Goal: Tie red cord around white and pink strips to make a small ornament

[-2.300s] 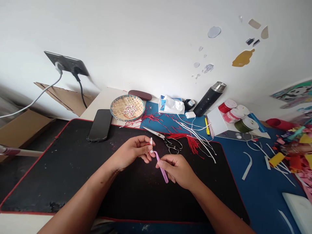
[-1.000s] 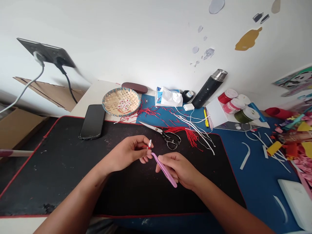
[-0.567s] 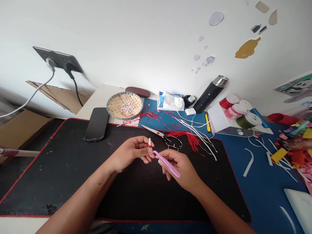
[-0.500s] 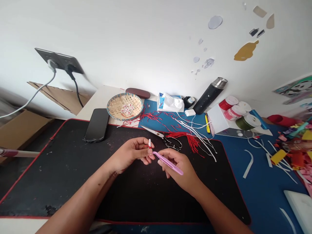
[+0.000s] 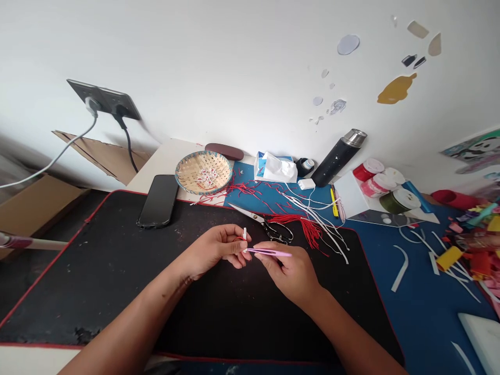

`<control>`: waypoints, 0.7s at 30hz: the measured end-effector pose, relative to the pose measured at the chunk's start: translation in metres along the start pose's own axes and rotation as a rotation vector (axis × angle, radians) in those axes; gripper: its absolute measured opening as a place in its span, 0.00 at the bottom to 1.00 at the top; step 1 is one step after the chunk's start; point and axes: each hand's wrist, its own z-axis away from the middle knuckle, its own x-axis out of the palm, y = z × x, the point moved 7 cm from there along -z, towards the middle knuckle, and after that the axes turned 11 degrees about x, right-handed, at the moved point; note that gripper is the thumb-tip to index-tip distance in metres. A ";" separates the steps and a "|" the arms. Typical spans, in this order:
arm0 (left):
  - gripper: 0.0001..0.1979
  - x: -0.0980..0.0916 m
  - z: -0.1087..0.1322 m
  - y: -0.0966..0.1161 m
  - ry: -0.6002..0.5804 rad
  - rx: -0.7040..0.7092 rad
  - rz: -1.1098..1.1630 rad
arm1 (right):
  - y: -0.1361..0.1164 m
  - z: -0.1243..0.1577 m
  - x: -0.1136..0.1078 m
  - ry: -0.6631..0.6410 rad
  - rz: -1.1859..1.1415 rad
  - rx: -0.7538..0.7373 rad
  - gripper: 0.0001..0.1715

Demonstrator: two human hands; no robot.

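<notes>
My left hand (image 5: 223, 249) pinches a small white strip (image 5: 245, 233) with red cord at its side, between thumb and fingers. Pink tweezers (image 5: 273, 252) lie in my right hand (image 5: 291, 268), gripped by thumb and fingers. Their tips point left and meet the lower end of the white piece by my left fingertips; whether they clamp it I cannot tell. Both hands hover over the black mat (image 5: 219, 323). Just beyond them are open-bladed scissors (image 5: 269, 225) and a bundle of red cords (image 5: 308, 232).
A woven basket (image 5: 183, 174) holds small red-and-white pieces. A phone (image 5: 158, 200) lies left of it. Behind the mat stand a tissue pack (image 5: 275, 166), a black flask (image 5: 338, 159) and several lidded jars (image 5: 377, 183). White strips (image 5: 400, 268) and coloured scraps lie at right.
The tweezers have turned from a downward slant to nearly level, with their two arms now visible edge-on. My left hand still pinches the white strip. The whole view has shifted slightly.
</notes>
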 end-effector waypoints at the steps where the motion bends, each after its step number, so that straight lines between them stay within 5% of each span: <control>1: 0.25 0.000 0.001 0.002 -0.007 0.008 -0.010 | -0.001 -0.001 0.000 -0.013 0.018 -0.014 0.10; 5: 0.23 -0.001 0.002 0.005 -0.037 0.032 -0.055 | -0.002 -0.005 0.001 -0.080 -0.005 0.004 0.12; 12: 0.21 0.002 0.003 0.003 -0.090 0.036 -0.084 | 0.017 -0.015 0.002 -0.218 -0.052 0.360 0.16; 21: 0.19 0.012 0.008 0.006 -0.168 0.003 -0.064 | 0.033 -0.015 0.019 -0.523 -0.555 0.754 0.19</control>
